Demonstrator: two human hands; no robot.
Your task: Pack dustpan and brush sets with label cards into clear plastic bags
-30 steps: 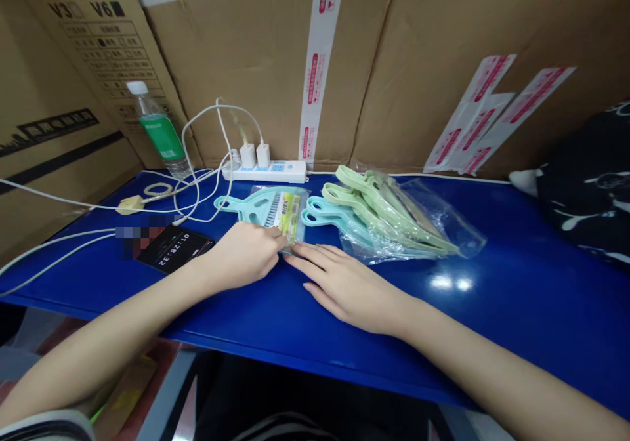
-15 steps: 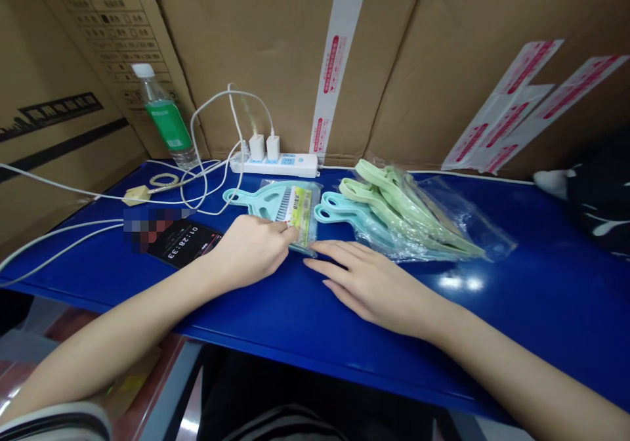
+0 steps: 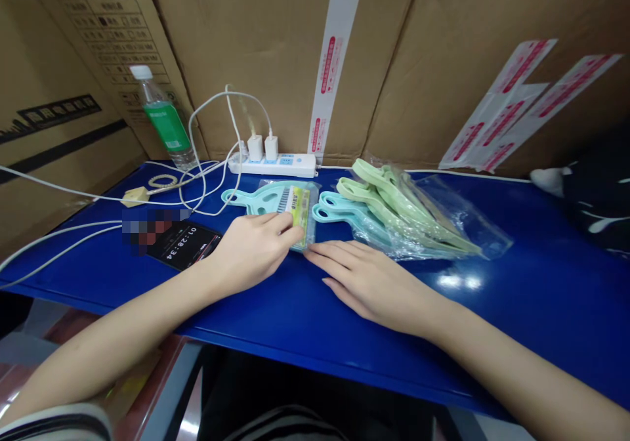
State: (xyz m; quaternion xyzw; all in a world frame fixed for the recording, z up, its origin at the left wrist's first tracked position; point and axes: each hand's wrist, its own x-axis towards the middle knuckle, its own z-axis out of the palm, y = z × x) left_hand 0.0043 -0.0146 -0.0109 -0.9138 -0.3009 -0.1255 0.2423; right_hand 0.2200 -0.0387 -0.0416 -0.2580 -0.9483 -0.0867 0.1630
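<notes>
My left hand (image 3: 256,243) rests over the lower part of a light blue dustpan and brush set (image 3: 263,199) in a clear bag. Its fingers are curled together against the yellow-green label (image 3: 301,206); whatever may be between the fingertips is hidden. My right hand (image 3: 361,275) lies flat and open, fingers stretched out, with its fingertips at the bag's near right corner. Just right of this set is a pile of bagged dustpan sets, with light green ones (image 3: 394,198) on top of blue ones (image 3: 339,211).
Behind the set, a white power strip (image 3: 295,164) with two chargers and looping cables stands against cardboard. A phone (image 3: 184,245) showing a timer lies left on the blue table (image 3: 522,323). A green-labelled bottle (image 3: 167,126) stands back left. Dark fabric (image 3: 600,198) is at the right edge.
My left hand has shifted slightly right over the label, its fingers more tucked in. My right hand stays at the bag's corner, almost unmoved.
</notes>
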